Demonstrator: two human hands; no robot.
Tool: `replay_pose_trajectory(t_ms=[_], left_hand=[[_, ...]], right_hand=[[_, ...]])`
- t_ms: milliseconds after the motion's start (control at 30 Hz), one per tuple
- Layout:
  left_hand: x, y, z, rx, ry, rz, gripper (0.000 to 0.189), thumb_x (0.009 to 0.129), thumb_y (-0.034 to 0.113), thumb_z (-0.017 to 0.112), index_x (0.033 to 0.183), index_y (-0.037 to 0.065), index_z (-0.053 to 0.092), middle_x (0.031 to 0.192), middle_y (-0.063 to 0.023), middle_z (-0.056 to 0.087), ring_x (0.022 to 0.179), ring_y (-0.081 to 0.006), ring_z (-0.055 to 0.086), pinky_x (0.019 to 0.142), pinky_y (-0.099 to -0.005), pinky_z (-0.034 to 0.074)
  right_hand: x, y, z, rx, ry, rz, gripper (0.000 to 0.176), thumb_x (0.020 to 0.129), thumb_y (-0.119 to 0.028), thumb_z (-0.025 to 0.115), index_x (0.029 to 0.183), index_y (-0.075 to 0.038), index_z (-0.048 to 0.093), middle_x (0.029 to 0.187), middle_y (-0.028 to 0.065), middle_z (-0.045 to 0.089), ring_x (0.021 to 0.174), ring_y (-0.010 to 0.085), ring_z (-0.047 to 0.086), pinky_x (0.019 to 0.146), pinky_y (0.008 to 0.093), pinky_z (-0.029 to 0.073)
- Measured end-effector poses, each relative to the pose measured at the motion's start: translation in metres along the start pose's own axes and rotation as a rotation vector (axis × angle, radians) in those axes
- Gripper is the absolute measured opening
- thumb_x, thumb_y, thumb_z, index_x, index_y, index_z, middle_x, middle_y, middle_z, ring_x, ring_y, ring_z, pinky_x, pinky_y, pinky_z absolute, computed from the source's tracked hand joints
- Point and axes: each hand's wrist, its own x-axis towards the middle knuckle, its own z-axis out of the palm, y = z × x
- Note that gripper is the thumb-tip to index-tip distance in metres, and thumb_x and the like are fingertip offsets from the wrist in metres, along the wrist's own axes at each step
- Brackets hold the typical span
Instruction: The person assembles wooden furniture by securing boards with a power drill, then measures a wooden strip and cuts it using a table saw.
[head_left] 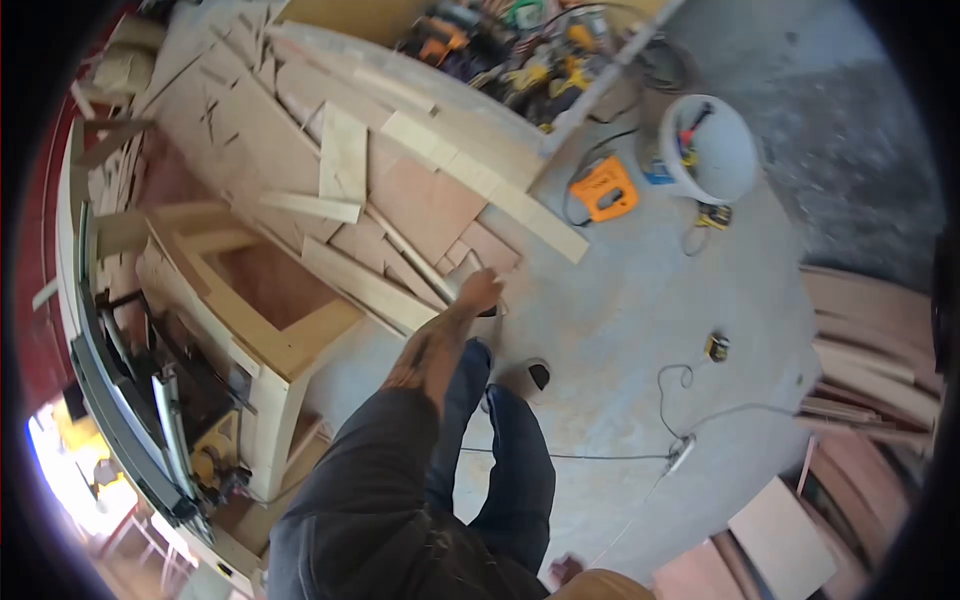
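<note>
My left hand (481,290) reaches forward over the near end of the scrap wood, its fingers closed. What it holds, if anything, is too small to make out. Beside it are a long narrow strip (410,253) and a short reddish board (487,245). My right hand (567,570) shows only in part at the bottom edge, low by my body. Blur hides its fingers and anything in them. A thin pale line runs over the floor near it.
An orange tool case (604,189) and a white bucket (712,150) stand at the upper right. A wooden cabinet frame (270,350) is on the left. Cords and a power strip (682,453) cross the floor. Boards (783,540) lie at the lower right; a bin of tools (560,140) is ahead.
</note>
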Motion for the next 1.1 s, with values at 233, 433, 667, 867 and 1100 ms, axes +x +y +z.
replay_pose_trajectory(t_ms=[233,433,667,867,1100], left_hand=[[0.157,0.012,0.060,-0.750,0.059,-0.387,0.054,0.100,0.033,0.069,0.147,0.008,0.058,0.132,-0.0212,0.070,0.121,-0.0309,0.069,0.098,-0.0443,0.054],[0.198,0.004,0.051,-1.260,0.059,-0.508,0.062,0.100,0.026,0.068,0.157,0.012,0.049,0.161,-0.0142,0.047,0.157,-0.0262,0.029,0.122,-0.0558,0.031],[0.130,0.002,0.040,-1.291,0.150,-0.389,0.060,0.091,0.018,0.079,0.146,0.000,0.061,0.115,-0.0047,0.077,0.098,-0.0206,0.071,0.084,-0.0329,0.055],[-0.001,0.045,-0.028,-0.664,0.184,-0.302,0.032,0.086,0.015,0.080,0.117,0.005,0.080,0.089,-0.0066,0.077,0.081,-0.0195,0.072,0.077,-0.0347,0.058],[-0.181,0.159,-0.031,-1.212,0.046,-0.203,0.015,0.087,0.007,0.075,0.101,0.003,0.077,0.084,-0.0044,0.073,0.073,-0.0123,0.068,0.068,-0.0295,0.055]], right_hand=[[0.007,0.151,-0.010,-0.098,-0.058,0.456,0.055,0.108,-0.043,0.060,0.150,-0.009,0.051,0.130,0.0188,0.069,0.113,0.0317,0.070,0.098,0.0473,0.057],[0.056,0.118,0.020,-0.004,-0.085,0.388,0.056,0.108,-0.044,0.060,0.150,-0.009,0.051,0.130,0.0190,0.069,0.112,0.0313,0.070,0.098,0.0463,0.057],[0.071,-0.012,0.045,0.091,-0.202,0.127,0.062,0.106,-0.046,0.063,0.154,-0.010,0.048,0.132,0.0202,0.068,0.116,0.0314,0.069,0.100,0.0455,0.056],[0.009,-0.255,0.173,-0.086,-0.144,-0.271,0.048,0.109,-0.036,0.056,0.143,-0.003,0.050,0.120,0.0209,0.067,0.095,0.0249,0.068,0.087,0.0339,0.058],[-0.084,-0.337,0.200,-0.054,0.000,-0.367,0.092,0.101,-0.061,0.062,0.164,-0.010,0.021,0.158,0.0233,0.040,0.132,0.0368,0.055,0.108,0.0510,0.049]])
